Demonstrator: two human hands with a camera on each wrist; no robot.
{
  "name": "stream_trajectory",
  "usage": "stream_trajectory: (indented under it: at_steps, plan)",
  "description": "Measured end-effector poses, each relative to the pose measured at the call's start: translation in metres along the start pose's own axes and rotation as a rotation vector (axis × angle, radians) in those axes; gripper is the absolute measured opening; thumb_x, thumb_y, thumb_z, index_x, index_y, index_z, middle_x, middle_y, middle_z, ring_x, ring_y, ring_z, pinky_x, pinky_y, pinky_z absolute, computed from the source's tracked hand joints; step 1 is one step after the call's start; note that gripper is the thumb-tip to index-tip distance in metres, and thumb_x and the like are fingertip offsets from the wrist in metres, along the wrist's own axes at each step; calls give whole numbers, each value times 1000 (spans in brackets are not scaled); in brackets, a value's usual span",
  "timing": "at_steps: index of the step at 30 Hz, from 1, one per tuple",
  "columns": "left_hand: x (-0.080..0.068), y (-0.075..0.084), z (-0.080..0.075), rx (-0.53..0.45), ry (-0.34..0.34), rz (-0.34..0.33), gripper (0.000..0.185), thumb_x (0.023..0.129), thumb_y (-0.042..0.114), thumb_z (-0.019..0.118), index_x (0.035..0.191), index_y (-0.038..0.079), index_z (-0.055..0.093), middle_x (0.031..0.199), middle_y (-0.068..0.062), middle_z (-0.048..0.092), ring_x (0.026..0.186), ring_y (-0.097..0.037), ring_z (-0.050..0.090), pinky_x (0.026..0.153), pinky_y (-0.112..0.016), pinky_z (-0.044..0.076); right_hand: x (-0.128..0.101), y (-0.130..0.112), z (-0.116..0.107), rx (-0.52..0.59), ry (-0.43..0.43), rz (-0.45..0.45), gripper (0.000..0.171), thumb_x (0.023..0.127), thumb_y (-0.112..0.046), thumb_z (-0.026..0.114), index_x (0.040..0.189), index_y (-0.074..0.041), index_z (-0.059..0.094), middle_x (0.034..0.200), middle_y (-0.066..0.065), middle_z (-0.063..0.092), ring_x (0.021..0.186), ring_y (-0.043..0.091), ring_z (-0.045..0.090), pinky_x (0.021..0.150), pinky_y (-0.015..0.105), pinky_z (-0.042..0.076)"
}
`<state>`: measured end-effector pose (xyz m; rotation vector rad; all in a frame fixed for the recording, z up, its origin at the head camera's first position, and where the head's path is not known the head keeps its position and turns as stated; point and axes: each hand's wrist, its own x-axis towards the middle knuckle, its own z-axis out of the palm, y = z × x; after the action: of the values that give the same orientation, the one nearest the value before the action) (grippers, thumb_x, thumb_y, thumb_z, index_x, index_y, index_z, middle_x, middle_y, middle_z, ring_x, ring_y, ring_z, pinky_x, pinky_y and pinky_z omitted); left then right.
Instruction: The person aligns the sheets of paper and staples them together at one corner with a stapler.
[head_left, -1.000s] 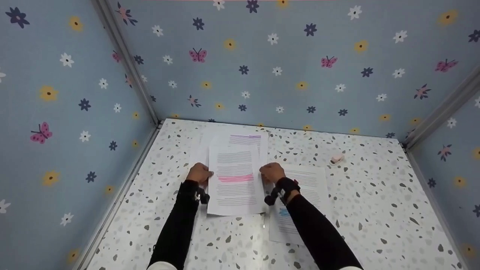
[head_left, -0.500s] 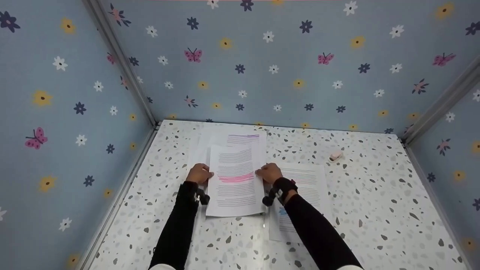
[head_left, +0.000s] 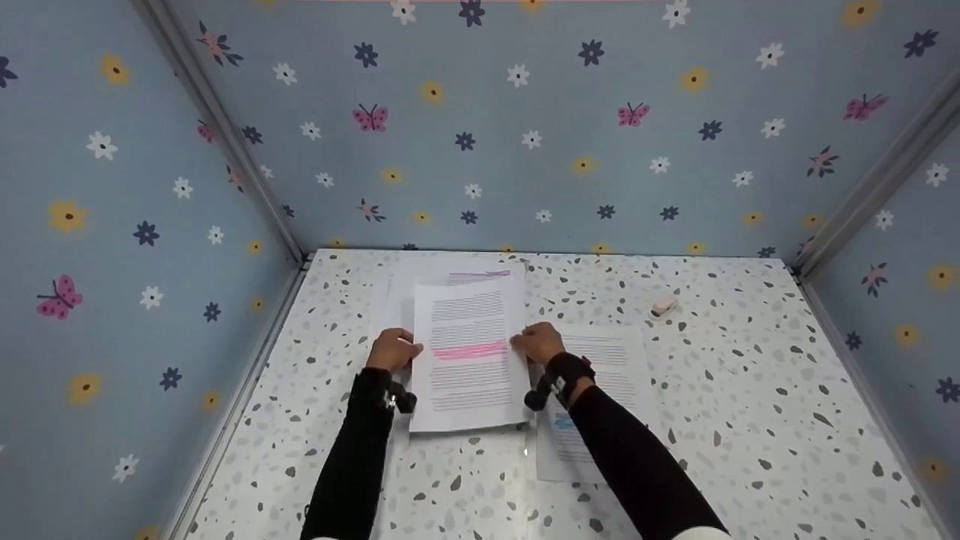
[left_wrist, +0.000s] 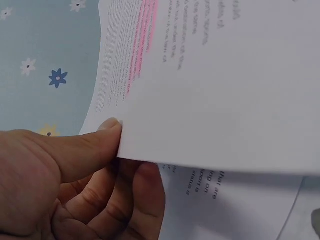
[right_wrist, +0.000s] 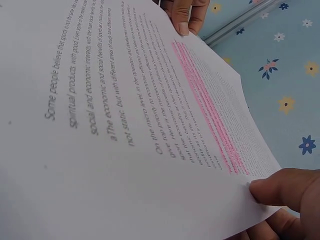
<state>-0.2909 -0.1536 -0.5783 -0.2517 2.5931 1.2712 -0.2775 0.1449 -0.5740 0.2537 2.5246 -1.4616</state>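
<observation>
A printed sheet of paper (head_left: 469,386) with a pink highlighted band is held up between both hands, above other sheets. My left hand (head_left: 393,349) pinches its left edge; in the left wrist view the thumb (left_wrist: 107,132) lies on top and curled fingers are beneath. On the opposite edge my right hand (head_left: 540,343) pinches the sheet, its thumb (right_wrist: 280,187) on the printed face in the right wrist view. Under it lies a sheet with purple marking (head_left: 480,276), on further papers that are mostly covered.
Right of the held sheet lies another printed sheet (head_left: 600,360) with a blue mark, partly under my right forearm. A small pale pink object (head_left: 664,304) rests farther back on the speckled table (head_left: 750,390). Flowered walls (head_left: 555,97) enclose the back and sides.
The held sheet has shifted slightly up, covering more of the purple-marked sheet. The right hand first moved a little inward to the edge. Both hands keep their grip while the head view shifts slightly.
</observation>
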Motion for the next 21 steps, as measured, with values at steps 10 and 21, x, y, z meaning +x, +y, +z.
stream_trajectory:
  at_steps: [10, 21]
  plan:
    - [-4, 13, 6, -373, -36, 58, 38, 98, 9, 67, 130, -11, 58, 121, -27, 66, 96, -28, 69, 84, -38, 56, -1, -3, -23, 80, 62, -36, 46, 91, -15, 67, 57, -17, 38, 53, -5, 30, 51, 12, 42, 57, 28, 48]
    - [-16, 68, 26, -426, -117, 175, 35, 98, 10, 69, 128, -7, 62, 117, -22, 70, 101, -29, 69, 89, -40, 55, -15, 6, -90, 120, 120, -86, 44, 94, -16, 68, 59, -15, 41, 56, -4, 28, 52, 12, 35, 62, 31, 48]
